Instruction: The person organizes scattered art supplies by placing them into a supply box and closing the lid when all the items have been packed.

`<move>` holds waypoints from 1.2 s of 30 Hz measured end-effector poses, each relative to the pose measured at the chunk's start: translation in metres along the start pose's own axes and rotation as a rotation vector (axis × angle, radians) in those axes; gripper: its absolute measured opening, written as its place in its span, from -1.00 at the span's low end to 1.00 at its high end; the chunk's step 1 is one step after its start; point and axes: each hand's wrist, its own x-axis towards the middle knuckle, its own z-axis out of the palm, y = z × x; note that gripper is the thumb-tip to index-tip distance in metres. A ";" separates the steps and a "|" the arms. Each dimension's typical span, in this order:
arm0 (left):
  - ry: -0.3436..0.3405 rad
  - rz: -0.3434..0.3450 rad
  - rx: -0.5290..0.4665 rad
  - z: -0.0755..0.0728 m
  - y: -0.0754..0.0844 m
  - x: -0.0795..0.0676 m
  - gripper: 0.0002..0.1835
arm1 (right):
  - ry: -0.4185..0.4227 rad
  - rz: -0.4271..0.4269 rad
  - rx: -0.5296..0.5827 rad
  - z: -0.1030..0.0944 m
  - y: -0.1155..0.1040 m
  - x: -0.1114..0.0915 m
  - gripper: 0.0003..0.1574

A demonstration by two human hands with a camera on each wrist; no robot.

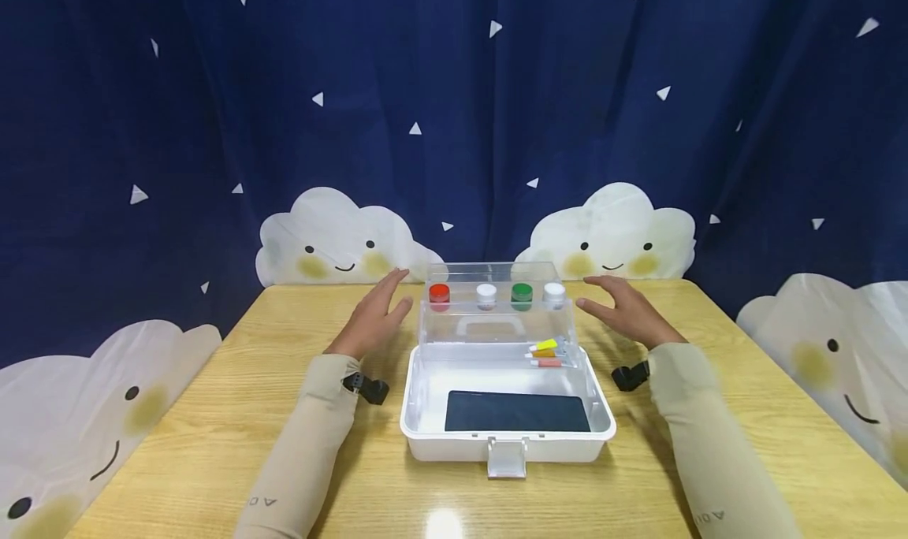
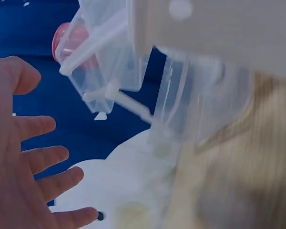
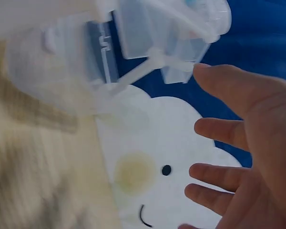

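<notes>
A white storage box (image 1: pixel 429 447) stands unlatched on the table, its clear lid tipped back and its clear upper trays (image 1: pixel 461 330) raised. Four-sided and shallow, its base holds a dark flat rectangular thing (image 1: pixel 516 411). In the top tray sit a red-capped jar (image 1: pixel 439 294), a green-capped jar (image 1: pixel 522 294) and white-capped jars (image 1: pixel 485 295). Small paint tubes (image 1: pixel 545 354) lie in the lower tray at right. My left hand (image 1: pixel 372 314) hovers beside the trays at left, fingers spread. On the opposite side, my right hand (image 1: pixel 627 310) is held likewise, thumb near the tray's end. Neither hand holds anything.
The box rests on a light wooden table (image 1: pixel 284 318), its front latch (image 1: pixel 507 459) hanging down. Behind the table hangs a dark blue curtain (image 1: pixel 454 129) with white triangles and smiling clouds. A black wrist device (image 1: pixel 372 389) sits at the left cuff, another (image 1: pixel 630 377) at the right.
</notes>
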 end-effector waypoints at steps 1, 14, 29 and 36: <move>-0.006 -0.001 -0.038 0.002 -0.001 0.001 -0.40 | -0.008 0.015 0.020 0.003 0.001 0.001 -0.02; -0.082 -0.145 -0.439 0.029 -0.019 0.001 -0.39 | -0.110 0.053 0.501 0.035 0.018 0.011 -0.10; -0.171 -0.305 -0.871 0.055 -0.034 -0.003 -0.37 | -0.197 0.140 1.074 0.070 0.037 0.013 -0.12; -0.198 -0.386 -0.812 0.054 -0.033 -0.003 -0.34 | -0.212 0.173 1.135 0.073 0.039 0.010 -0.18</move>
